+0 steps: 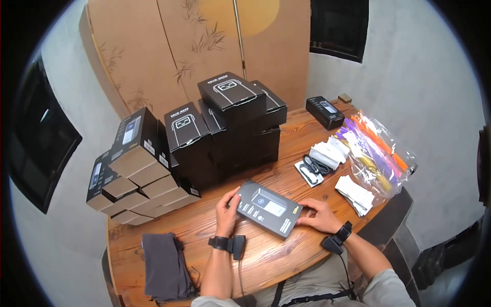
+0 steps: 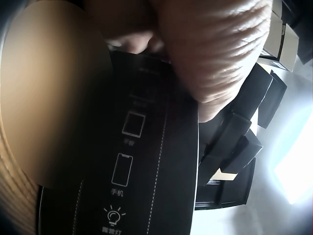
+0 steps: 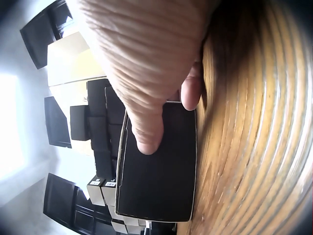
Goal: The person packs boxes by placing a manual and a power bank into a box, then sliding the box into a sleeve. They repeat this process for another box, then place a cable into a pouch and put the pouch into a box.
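Two hands on one box here: the left hand (image 1: 226, 211) grips one end, fingers curled round it, while the right hand (image 3: 156, 63) pinches the other, thumb (image 3: 148, 142) against the black side. Holding opposite ends seems to keep the black box (image 1: 268, 209) steady, its printed face up, near the front of the counter (image 1: 263, 258). And over left, the small boxes (image 1: 130, 135) sit stacked, likely to save room; I can't count them all. Beside them, four big-box tops (image 1: 230, 91) show, the rest hidden. Right side now: one lone small box (image 1: 325, 112), one coiled black cable (image 1: 316, 165), a pile of white slips (image 1: 354, 195), number unclear, and colourful plastic packets (image 1: 381, 153), overlapping too much to count.
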`<state>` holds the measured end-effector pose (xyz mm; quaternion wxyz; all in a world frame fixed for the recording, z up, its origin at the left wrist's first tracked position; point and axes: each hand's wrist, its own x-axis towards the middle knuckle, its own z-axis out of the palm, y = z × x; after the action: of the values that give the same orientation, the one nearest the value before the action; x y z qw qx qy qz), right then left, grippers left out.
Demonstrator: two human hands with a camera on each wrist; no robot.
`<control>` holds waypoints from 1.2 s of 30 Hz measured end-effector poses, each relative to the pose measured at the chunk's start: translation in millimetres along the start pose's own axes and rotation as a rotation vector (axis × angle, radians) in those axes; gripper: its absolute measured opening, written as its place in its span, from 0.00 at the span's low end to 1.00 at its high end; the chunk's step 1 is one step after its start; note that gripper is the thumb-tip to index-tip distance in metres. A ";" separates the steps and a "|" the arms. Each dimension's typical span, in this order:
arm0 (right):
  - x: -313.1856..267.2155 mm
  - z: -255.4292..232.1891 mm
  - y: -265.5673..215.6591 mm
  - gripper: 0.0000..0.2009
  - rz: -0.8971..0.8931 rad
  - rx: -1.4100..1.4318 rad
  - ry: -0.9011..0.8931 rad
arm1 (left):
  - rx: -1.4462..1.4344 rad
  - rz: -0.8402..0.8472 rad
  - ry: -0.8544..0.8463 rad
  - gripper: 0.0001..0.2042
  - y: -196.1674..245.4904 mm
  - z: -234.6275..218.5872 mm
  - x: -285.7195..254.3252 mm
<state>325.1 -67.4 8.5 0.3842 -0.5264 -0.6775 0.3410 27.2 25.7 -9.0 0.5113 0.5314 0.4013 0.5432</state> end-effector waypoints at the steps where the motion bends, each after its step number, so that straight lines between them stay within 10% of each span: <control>1: -0.2 -1.1 -2.4 0.24 -0.001 -0.005 -0.002 | -0.002 0.006 -0.006 0.14 0.2 -0.1 0.0; 36: 2.3 -3.4 -2.7 0.19 0.024 0.134 0.021 | 0.186 -0.005 -0.092 0.20 5.4 6.7 -2.9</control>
<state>326.5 -65.5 12.7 0.4216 -0.5111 -0.6428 0.3845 32.9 21.3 -3.5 0.4791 0.6001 0.4272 0.4774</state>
